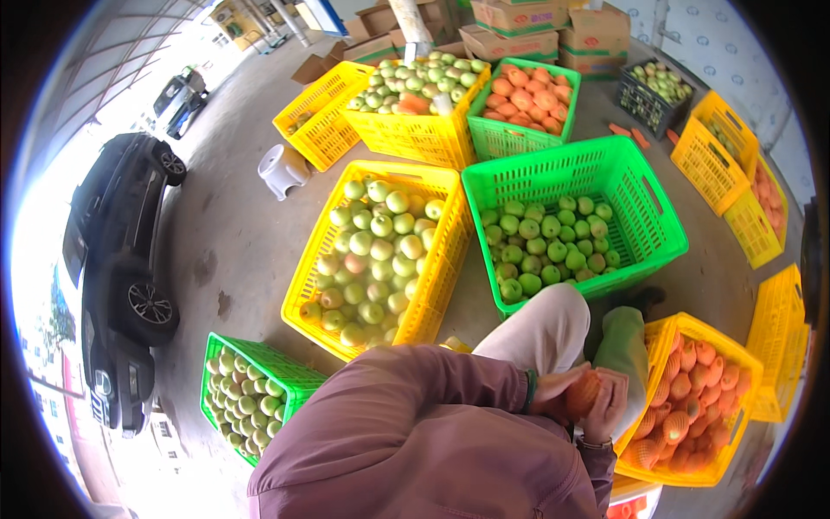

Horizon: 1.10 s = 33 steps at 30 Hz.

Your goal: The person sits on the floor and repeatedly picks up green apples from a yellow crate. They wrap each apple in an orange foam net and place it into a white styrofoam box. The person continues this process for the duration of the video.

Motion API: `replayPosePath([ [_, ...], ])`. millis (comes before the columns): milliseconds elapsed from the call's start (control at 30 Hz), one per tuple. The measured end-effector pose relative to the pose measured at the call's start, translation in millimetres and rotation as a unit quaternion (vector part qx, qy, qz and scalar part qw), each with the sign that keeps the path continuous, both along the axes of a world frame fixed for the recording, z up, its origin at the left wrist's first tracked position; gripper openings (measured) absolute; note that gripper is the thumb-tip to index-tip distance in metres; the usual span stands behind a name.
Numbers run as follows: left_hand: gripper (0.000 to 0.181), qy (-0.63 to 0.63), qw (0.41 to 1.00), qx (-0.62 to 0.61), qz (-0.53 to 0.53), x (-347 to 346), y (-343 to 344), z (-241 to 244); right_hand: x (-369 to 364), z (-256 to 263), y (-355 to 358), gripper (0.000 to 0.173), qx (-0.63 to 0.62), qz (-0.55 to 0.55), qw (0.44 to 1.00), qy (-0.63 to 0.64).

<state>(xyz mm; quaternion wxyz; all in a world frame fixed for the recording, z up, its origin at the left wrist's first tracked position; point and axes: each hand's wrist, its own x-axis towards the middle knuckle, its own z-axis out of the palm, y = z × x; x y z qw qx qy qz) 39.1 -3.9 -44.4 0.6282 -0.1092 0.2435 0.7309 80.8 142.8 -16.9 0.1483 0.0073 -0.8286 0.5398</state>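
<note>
My left hand and my right hand are together above my lap, both closed around a fruit in an orange foam net. To their right stands a yellow plastic crate filled with fruit in orange foam nets. Beyond my knees is a bright green plastic crate, partly filled with loose green apples. Left of it, a yellow crate holds many green apples, some with a reddish blush.
Farther off are a yellow crate of apples, a green crate of netted fruit and cardboard boxes. A green crate stands at the left, a grey plastic stool beyond it. Yellow crates line the right. A black car is parked at far left.
</note>
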Motion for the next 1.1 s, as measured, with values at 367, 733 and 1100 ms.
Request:
replayPosePath([
  [367,0.070,0.438,0.888,-0.125,-0.067,6.1,12.8,-17.5,18.1,-25.3,25.1,0.035,-0.401,-0.074,0.902,-0.144],
  [733,0.055,0.055,0.998,0.036,0.017,3.2,2.7,28.0,10.0,-6.0,4.6,0.042,-0.404,-0.033,0.911,-0.078],
  [1100,0.060,0.070,0.994,0.088,-0.015,4.4,6.4,-9.5,6.0,-0.7,2.0,0.030,-0.239,-0.054,0.969,-0.032],
])
